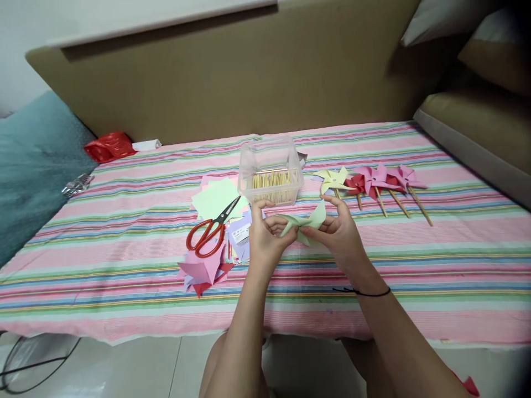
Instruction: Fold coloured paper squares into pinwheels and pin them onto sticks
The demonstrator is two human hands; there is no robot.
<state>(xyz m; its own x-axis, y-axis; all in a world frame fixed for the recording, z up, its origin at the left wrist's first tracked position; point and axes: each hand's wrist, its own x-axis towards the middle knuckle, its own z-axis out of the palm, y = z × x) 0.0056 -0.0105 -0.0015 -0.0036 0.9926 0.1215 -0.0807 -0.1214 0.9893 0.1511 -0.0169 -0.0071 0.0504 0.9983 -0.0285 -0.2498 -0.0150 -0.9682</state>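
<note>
Left hand (267,235): narrow; I have one side of the paper between thumb and fingers, forefinger lifted clear.
Right hand (338,237): narrow too, thumb pressing near the middle, other fingers behind. Dark band (369,294) on this wrist.
Green paper (314,219): held between my hands, in front of the box; folded, points standing out, no stick on it.
Fold at the middle: I judge this the step in hand, drawing the points inward and pinning them under my thumbs. Which points are caught, I cannot tell; fingers cover much of it.
Pinch: next move calls, I think, for steady pressure at the centre while one hand frees itself. Letting go early would probably let the folds spring out.
Box (244,178): clear, just beyond my hands, holding many thin sticks (271,179).
Scissors (219,220): left of my hands, red handles, lying across paper pieces, not in use.
Sheets (215,198): pale green, under and beside the blade tips.
Pink piece (201,269): nearer me than the scissors, on a small heap with red.
Pinwheels (333,179): right of the box, in a row; yellow, red and pink, on sticks.
Striped cloth (136,226): under all of these.
Red bag (110,147): far left corner.
</note>
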